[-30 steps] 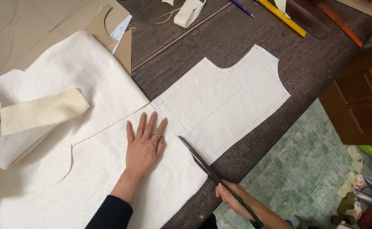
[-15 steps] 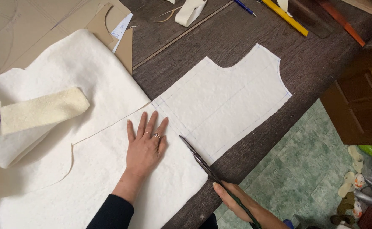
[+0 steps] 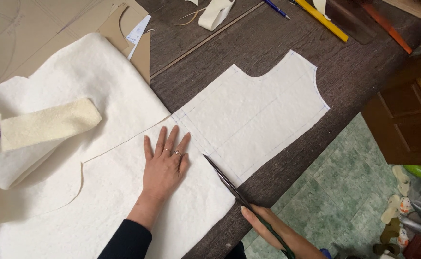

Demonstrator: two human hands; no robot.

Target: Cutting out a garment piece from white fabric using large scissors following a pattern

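Observation:
My left hand [image 3: 164,165] lies flat with fingers spread on a white fleecy fabric [image 3: 114,192] spread over a dark wooden table [image 3: 249,43]. A white paper pattern piece [image 3: 258,115] with a curved neckline lies on the fabric to the right of that hand. My right hand [image 3: 268,228] grips dark-handled scissors [image 3: 226,181] at the table's near edge. Their long blades point up-left into the fabric along the pattern's lower-left edge, close to my left thumb.
A cream strip of fleece [image 3: 47,123] lies folded over the fabric at left. Brown cardboard templates [image 3: 129,29] sit behind. A white tape roll [image 3: 215,12], a blue pen [image 3: 275,7], a yellow ruler [image 3: 323,20] and an orange stick [image 3: 388,29] lie at the back. Green patterned floor [image 3: 345,201] is at right.
The scissors and my right hand have shifted slightly along the cut line. My left hand stays pressed flat on the fabric.

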